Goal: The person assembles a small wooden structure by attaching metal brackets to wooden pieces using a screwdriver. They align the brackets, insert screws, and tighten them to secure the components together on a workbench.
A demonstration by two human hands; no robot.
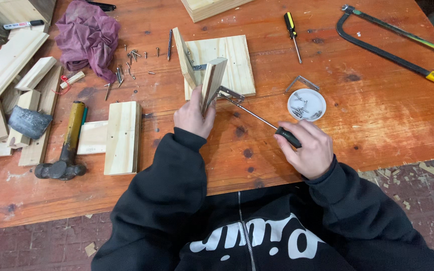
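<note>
My left hand (193,116) grips an upright pale wood piece (212,80) standing on edge on the orange workbench (367,115). A metal angle bracket (230,93) sits against that piece's right side. My right hand (308,148) holds a black-handled screwdriver (262,120) whose long shaft points up-left, its tip at the bracket. Behind stands a flat wood board (234,62) with another upright piece (184,57) at its left edge.
A white dish of screws (306,104) and a loose bracket (301,82) lie right of the work. A yellow-handled screwdriver (292,32), hacksaw (402,47), purple rag (87,35), loose screws (129,62), hammer (65,148), mallet (29,121) and wood offcuts (122,136) surround it.
</note>
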